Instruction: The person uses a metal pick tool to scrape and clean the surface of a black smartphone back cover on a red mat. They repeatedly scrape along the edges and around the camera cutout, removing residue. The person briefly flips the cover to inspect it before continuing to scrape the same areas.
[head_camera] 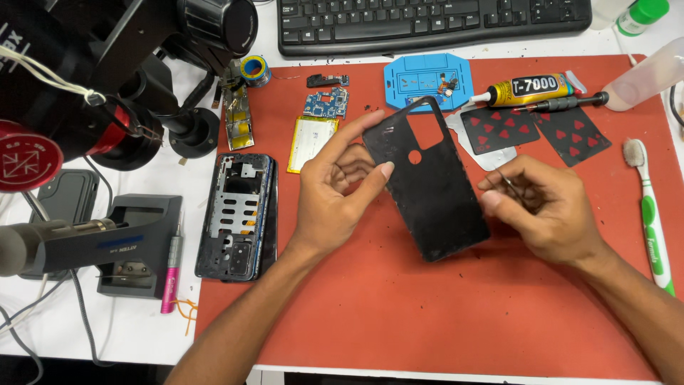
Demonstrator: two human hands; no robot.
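Observation:
My left hand (pixel 335 189) grips a black phone back cover (pixel 431 192) by its upper left edge and holds it tilted above the red mat (pixel 399 314). The cover shows a camera cutout and a round hole. My right hand (pixel 545 207) pinches thin metal tweezers (pixel 510 182) beside the cover's right edge, fingers curled around them. An opened phone frame (pixel 239 217) lies face down on the mat's left edge, left of my left hand.
A yellow-edged battery (pixel 311 142), a blue circuit board (pixel 327 103), a blue parts tray (pixel 428 80), a glue tube (pixel 527 89), a screwdriver (pixel 566 104), playing cards (pixel 531 132) and a toothbrush (pixel 650 214) lie around. A keyboard (pixel 434 21) sits behind; a microscope (pixel 107 78) and hot-air station (pixel 132 246) stand left.

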